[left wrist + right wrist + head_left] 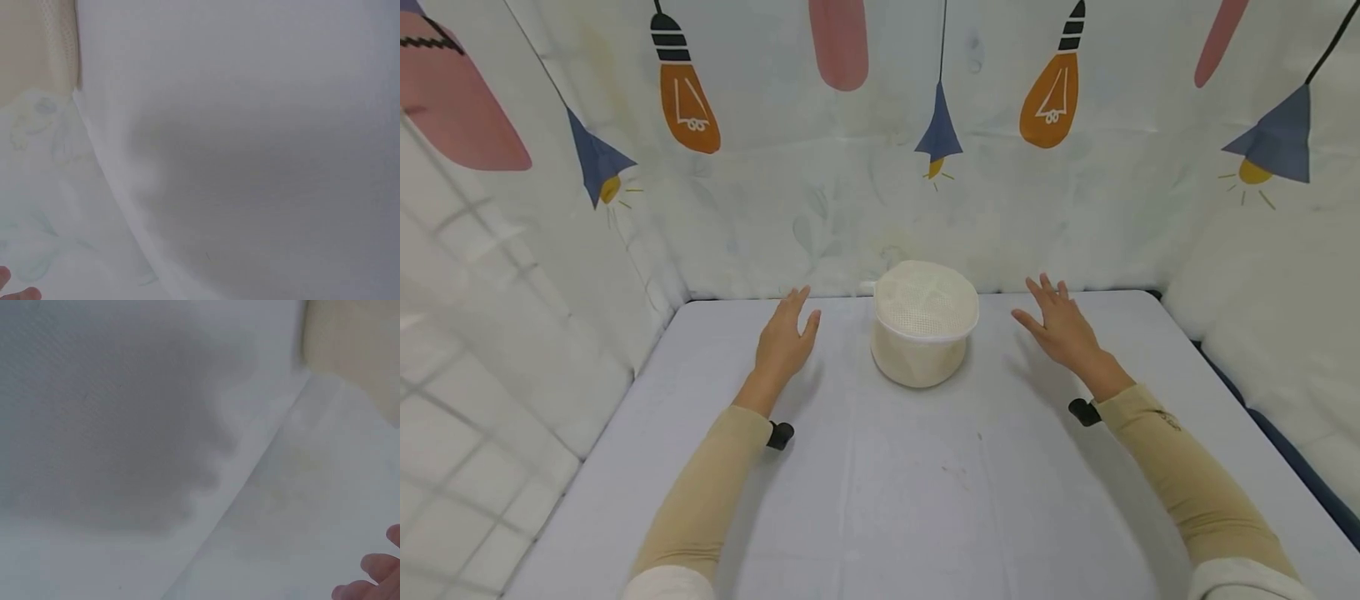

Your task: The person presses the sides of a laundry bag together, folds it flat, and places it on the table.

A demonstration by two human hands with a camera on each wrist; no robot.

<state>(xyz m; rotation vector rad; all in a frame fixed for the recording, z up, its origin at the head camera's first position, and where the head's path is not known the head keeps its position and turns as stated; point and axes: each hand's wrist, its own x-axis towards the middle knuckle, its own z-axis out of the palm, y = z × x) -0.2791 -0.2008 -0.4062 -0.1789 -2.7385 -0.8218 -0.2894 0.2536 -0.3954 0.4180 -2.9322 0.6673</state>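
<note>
Mesh-topped tub (922, 327) nr far table edge (842, 302), L grip (782, 340) & R grip (1062, 329) fingers extended, empty (gap each side)

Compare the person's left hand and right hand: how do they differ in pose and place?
The left hand is left of the cream container, the right hand right of it. In the head view, the left hand points up-right, the right hand up-left. Both are open and apart from the container.
</note>
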